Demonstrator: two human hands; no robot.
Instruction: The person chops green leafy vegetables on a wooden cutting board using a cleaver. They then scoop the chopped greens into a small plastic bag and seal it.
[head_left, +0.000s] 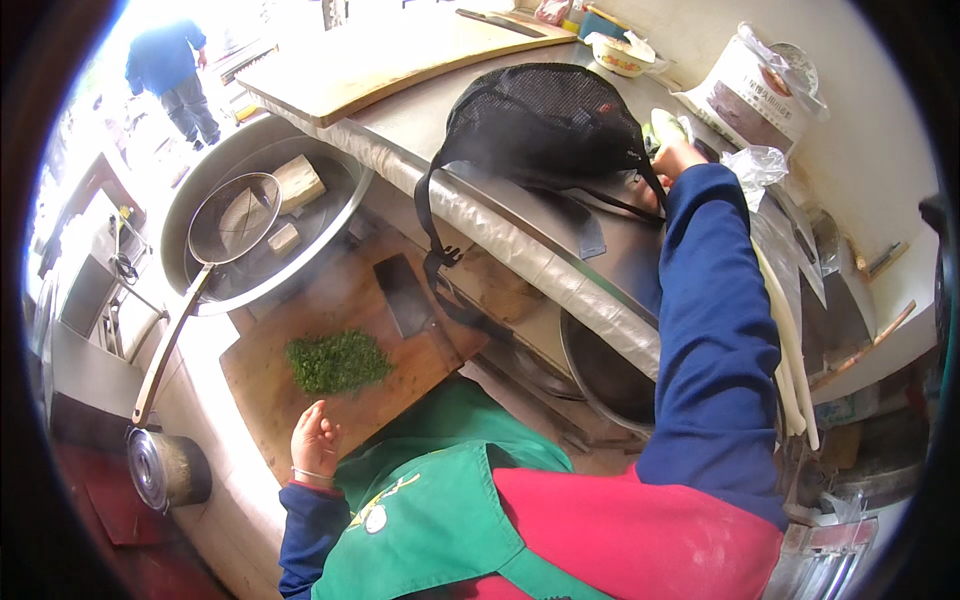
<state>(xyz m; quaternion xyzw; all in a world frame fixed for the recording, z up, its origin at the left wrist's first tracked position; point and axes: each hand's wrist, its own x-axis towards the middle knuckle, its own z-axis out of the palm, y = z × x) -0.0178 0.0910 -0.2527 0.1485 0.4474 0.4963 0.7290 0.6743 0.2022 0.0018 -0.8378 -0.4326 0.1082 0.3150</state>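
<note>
My left hand (315, 441) hovers over the near edge of a wooden cutting board (259, 375), fingers loosely curled, with nothing visible in it. Beyond it on the board lies a pile of finely chopped green herbs (337, 363). A cleaver (403, 296) rests flat to the right of the herbs. My right hand (677, 159) reaches far out over the metal counter (480, 184), at the right end of a black mesh bag (540, 112) with hanging straps. A pale green vegetable (667, 126) shows just beyond it. The bag partly hides these fingers, so their grip is unclear.
Left of the counter stands a large steaming metal pot (352, 217) with pale blocks (298, 182) inside and a long-handled strainer (235, 217) across its rim. A lidded metal canister (169, 470) is lower left. A white bucket (750, 97) stands by the wall. A person (166, 67) is outside.
</note>
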